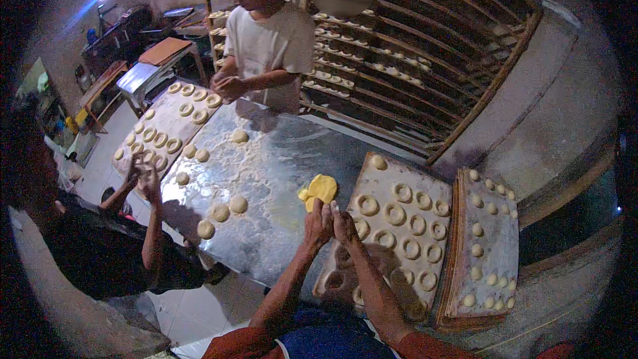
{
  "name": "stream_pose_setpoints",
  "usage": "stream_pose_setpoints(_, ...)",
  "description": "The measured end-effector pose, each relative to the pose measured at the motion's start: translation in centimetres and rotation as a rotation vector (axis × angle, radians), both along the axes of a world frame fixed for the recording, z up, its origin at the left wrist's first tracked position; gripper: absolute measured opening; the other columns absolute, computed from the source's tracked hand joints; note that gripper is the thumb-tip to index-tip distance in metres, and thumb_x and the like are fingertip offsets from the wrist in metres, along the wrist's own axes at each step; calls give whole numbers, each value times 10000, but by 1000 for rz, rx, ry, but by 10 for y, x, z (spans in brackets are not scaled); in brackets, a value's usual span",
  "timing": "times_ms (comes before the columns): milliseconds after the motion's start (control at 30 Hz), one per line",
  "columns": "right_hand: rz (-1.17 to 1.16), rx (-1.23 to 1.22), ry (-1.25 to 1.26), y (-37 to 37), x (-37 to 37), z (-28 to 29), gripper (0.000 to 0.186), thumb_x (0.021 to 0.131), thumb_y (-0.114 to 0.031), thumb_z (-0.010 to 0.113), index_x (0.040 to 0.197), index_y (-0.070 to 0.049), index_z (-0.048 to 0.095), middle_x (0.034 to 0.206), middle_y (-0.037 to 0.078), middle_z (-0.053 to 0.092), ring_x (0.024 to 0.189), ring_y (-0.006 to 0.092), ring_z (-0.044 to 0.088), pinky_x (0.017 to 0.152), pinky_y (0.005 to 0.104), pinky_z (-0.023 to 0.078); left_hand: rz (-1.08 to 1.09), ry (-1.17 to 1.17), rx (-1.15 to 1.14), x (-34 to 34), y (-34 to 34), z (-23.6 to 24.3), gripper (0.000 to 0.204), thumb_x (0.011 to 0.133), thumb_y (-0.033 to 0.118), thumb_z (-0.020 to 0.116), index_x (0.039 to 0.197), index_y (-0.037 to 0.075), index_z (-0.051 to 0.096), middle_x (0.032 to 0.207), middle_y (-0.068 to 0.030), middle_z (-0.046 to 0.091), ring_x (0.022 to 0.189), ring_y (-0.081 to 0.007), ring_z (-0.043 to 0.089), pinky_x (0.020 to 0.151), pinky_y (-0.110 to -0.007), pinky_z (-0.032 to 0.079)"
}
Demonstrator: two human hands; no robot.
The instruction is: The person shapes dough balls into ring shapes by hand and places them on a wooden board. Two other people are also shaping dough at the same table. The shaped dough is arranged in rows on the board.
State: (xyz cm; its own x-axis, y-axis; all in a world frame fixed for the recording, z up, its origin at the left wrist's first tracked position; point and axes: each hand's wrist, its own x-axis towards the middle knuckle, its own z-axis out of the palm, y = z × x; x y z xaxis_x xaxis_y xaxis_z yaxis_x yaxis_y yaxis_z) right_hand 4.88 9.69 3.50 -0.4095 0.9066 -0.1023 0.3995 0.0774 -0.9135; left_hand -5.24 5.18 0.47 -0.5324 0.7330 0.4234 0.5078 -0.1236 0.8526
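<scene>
My left hand (318, 225) and my right hand (344, 226) are close together at the near right part of the metal table (279, 153). Both have their fingers drawn in at the tips. A small pale bit shows between them, too small to name. Just beyond my left hand lies a flattened lump of yellow dough (323, 187), with smaller pieces at its left side. To the right of my hands is a floured board (380, 183) with several dough rings (395, 213) in rows. One round dough ball (378, 161) sits at its far corner.
Several dough balls (238, 205) rest on the floured tabletop. Stacked boards (492, 226) with small dough balls stand at the far right. Across the table stands a person in a light shirt (269, 40); another in dark clothes (100, 246) works at left beside a board of rings (143, 119).
</scene>
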Motion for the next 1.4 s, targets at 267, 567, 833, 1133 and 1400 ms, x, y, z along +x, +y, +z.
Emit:
stream_pose_setpoints(267, -18, 284, -228, 84, 80, -84, 375, 915, -291, 395, 1036, 14, 577, 703, 156, 584, 582, 293, 524, 558, 394, 421, -219, -118, 55, 76, 71, 2, 248, 893, 304, 453, 922, 64, 510, 895, -138, 582, 568, -254, 545, 516, -370, 441)
stream_pose_setpoints(567, 24, 529, -330, 131, 150, -115, 291, 907, -183, 502, 1146, -21, 537, 844, 72, 561, 703, 176, 524, 650, 328, 464, -310, 297, -87, 123, 144, -5, 193, 877, 245, 493, 867, 53, 482, 728, -107, 552, 584, -258, 568, 491, -372, 435)
stream_pose_setpoints(833, -66, -113, 76, 150, 151, -55, 292, 891, -214, 485, 1037, 29, 557, 853, 211, 572, 810, 289, 550, 732, 399, 435, -336, 326, -138, 125, 172, 4, 124, 854, 119, 538, 900, 18, 482, 766, -151, 545, 608, -262, 540, 532, -396, 416)
stream_pose_setpoints(1133, 101, 259, 135, 185, 139, -66, 408, 915, -349, 505, 1107, 10, 528, 1027, 161, 556, 963, 284, 527, 848, 419, 411, -50, 565, 255, 106, 186, -37, 163, 869, 138, 466, 920, -10, 513, 765, -218, 558, 731, -391, 558, 637, -457, 430)
stream_pose_setpoints(1400, -40, 213, -250, 252, 110, -66, 582, 845, -237, 621, 1295, 38, 374, 1204, 243, 520, 1089, 335, 534, 854, 453, 449, 19, 226, -444, 55, 236, -37, 234, 869, 219, 492, 956, 3, 495, 878, -223, 587, 847, -398, 568, 709, -504, 429)
